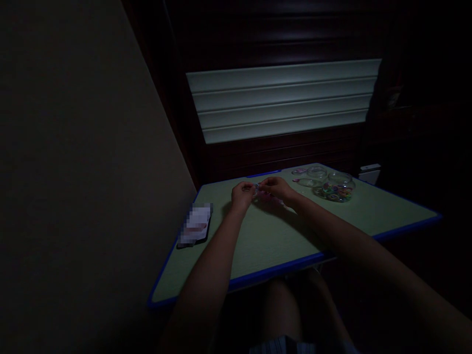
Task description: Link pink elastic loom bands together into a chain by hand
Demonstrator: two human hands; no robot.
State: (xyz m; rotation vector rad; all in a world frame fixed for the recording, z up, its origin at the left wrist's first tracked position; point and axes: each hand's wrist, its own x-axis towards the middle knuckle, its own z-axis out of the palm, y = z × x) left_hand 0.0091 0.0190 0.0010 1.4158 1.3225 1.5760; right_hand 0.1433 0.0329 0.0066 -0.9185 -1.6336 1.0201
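My left hand (242, 195) and my right hand (276, 189) meet over the far middle of the table. Both are closed, with fingertips pinched round a small pale, bluish thing (257, 187) whose kind is too dim and small to make out. Under and beside my right hand lies something pinkish (270, 197), partly hidden by the fingers. To the right stands a clear round jar (341, 184) holding several small coloured, ring-like pieces (331, 191).
The pale green table (273, 250) has a blue edge (276, 269). A phone-like slab (195, 224), its face blurred out, lies at the left. Near the jar are a clear open container (316, 172) and a pinkish piece (299, 171). A wall (92, 172) rises close on the left.
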